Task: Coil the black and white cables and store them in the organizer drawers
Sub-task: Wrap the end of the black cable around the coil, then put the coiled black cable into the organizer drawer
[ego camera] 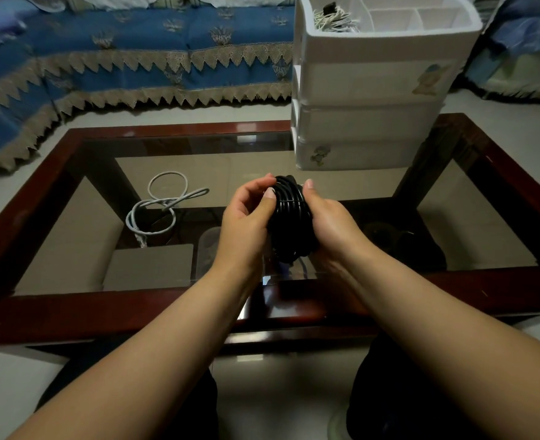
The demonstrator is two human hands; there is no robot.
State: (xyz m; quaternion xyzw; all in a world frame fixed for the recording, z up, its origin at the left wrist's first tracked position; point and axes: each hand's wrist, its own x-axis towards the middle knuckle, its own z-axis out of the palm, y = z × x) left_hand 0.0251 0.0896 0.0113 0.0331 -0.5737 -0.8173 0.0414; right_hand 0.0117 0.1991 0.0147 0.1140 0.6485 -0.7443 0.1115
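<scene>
You are seated at a low coffee table (167, 308) with a dark red wooden frame and a smoked glass top, both bare forearms reaching forward over it. Between your palms, held above the glass near the middle of the table, is a thick bundle of glossy black cable (289, 217) wound into tight loops. Your left hand (246, 220) curls around the bundle's left side, its thumb laid against the loops. Your right hand (329, 220) cups the right side, its thumb raised at the top edge; the rest of its fingers are hidden behind the coil.

To the left of your hands, a thin pale grey-white cable (160, 208) lies on the glass in loose, uncoiled loops, its plug end toward you. At the far right corner of the table stands a white plastic organizer (370, 122) with stacked drawers; its divided top tray already holds a small bundle of pale cord. A blue sofa cover with tan lace edging runs along the far side.

The black coil looks bound by nothing except your grip. If either hand loosens while you reach for a drawer, the stiff loops would likely spring apart. All drawers appear closed, so opening one will probably leave the coil in a single hand.
</scene>
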